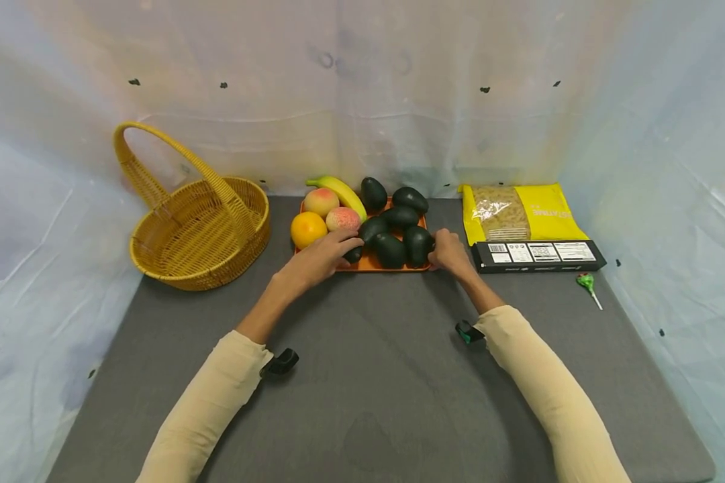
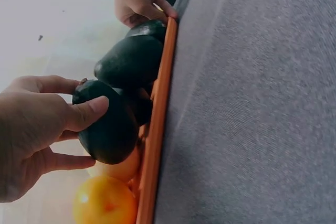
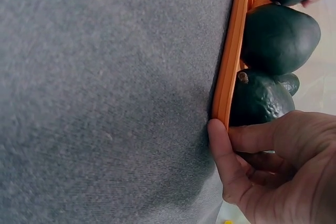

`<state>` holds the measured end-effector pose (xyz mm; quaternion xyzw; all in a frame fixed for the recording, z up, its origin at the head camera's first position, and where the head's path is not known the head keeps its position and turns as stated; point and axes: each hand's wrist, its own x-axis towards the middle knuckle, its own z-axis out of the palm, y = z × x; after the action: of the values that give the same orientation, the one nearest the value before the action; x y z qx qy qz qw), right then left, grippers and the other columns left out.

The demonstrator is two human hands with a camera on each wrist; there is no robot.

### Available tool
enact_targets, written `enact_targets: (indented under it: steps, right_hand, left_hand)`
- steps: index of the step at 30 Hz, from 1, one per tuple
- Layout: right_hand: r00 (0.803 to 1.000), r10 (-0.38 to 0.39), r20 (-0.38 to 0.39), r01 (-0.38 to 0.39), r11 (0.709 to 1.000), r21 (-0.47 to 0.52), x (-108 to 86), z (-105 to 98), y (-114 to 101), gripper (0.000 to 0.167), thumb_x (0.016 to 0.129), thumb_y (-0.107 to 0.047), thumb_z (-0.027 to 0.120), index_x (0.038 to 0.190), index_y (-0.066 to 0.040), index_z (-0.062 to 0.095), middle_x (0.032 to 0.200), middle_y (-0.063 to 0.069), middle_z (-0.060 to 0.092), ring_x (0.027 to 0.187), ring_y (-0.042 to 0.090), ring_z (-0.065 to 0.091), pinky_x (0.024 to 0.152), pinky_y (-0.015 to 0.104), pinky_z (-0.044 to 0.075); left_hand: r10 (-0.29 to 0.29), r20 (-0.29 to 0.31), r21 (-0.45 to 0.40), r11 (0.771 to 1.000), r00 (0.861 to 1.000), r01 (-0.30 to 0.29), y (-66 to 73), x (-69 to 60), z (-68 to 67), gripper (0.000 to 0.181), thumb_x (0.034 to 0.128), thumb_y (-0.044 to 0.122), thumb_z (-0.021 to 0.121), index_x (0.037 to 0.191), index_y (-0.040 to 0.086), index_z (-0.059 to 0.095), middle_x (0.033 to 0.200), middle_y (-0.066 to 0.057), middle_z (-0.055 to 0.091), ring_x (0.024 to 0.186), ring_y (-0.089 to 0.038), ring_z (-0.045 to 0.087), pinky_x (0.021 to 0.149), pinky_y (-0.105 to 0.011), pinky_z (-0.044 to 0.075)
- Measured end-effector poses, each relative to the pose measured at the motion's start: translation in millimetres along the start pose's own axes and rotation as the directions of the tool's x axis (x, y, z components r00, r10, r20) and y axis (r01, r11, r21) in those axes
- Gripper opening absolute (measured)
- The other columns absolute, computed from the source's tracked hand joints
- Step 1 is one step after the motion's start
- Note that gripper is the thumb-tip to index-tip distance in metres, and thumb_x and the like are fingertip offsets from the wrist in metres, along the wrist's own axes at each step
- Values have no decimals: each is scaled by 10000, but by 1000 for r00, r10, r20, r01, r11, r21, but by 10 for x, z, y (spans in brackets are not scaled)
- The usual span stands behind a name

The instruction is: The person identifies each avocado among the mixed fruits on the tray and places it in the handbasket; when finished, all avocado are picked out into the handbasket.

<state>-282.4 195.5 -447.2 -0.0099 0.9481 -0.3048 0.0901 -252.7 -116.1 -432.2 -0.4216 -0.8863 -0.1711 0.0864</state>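
Observation:
An orange tray (image 1: 374,270) holds several dark green avocados, a banana (image 1: 346,196), two peaches (image 1: 321,201) and an orange (image 1: 308,230). At its front left, my left hand (image 1: 323,256) grips an avocado (image 2: 107,129) between thumb and fingers; in the left wrist view this avocado is in front of the others. My right hand (image 1: 450,252) pinches the tray's front right corner, thumb and finger on the rim (image 3: 229,72), beside a bumpy avocado (image 3: 260,98). Whether the gripped avocado touches the tray cannot be told.
A yellow wicker basket (image 1: 199,275) with a tall handle stands at the left. Right of the tray lie a yellow pasta bag (image 1: 546,211), a black box (image 1: 538,257) in front of it and a green lollipop (image 1: 586,282). Pale curtains hang behind the grey table (image 1: 374,376).

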Motion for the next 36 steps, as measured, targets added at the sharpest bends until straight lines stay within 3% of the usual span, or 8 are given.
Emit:
enact_targets:
  steps: [8,13,21,27,32,36]
  right_hand:
    - [1000,-7,0,7,1000,-24,22,-2,14,352,862,81,602,1197,79,707,1037,305,729,814,371,789,633,330,644]
    - [1000,5,12,-5,1000,-7,20,-7,30,399,874,67,589,1264,90,670,1079,318,717,818,366,786,647,339,646]
    - [1000,14,25,-14,1000,-1,24,-21,21,411,882,64,602,1288,92,656,1090,324,713,801,344,799,630,324,642]
    - [1000,19,13,-19,1000,0,41,-31,-2,405,883,67,610,1285,86,658,1084,311,716,814,354,797,650,347,649]
    - [1000,19,23,-19,1000,1,30,-27,8,416,890,63,599,1302,88,648,1097,319,716,805,337,802,657,348,650]
    - [999,31,33,-31,1000,5,26,-22,23,435,900,50,605,1333,86,628,1126,318,702,829,344,798,668,350,652]
  left_hand:
    - [-28,-39,-35,999,999,27,82,-5,-132,497,891,-24,786,1367,17,650,1414,-176,614,1294,-314,600,1093,-418,546]
    - [14,-97,-32,999,995,-17,107,-11,-215,476,875,-8,808,1328,3,664,1356,-163,632,1231,-298,621,1018,-391,583]
    - [70,-180,-18,997,981,-74,137,-38,-366,524,871,-29,806,1364,4,629,1359,-190,625,1242,-296,601,1008,-396,581]
    - [46,-198,23,999,979,-42,157,-72,-454,512,855,-36,819,1336,9,649,1362,-195,630,1252,-310,625,1008,-410,588]
    - [-21,-195,50,998,981,31,202,-173,-549,480,906,27,794,1360,33,640,1441,-181,596,1290,-338,631,985,-449,597]
    - [-52,-210,66,996,976,67,247,-246,-673,513,912,45,794,1395,43,621,1435,-178,594,1227,-351,658,960,-474,603]
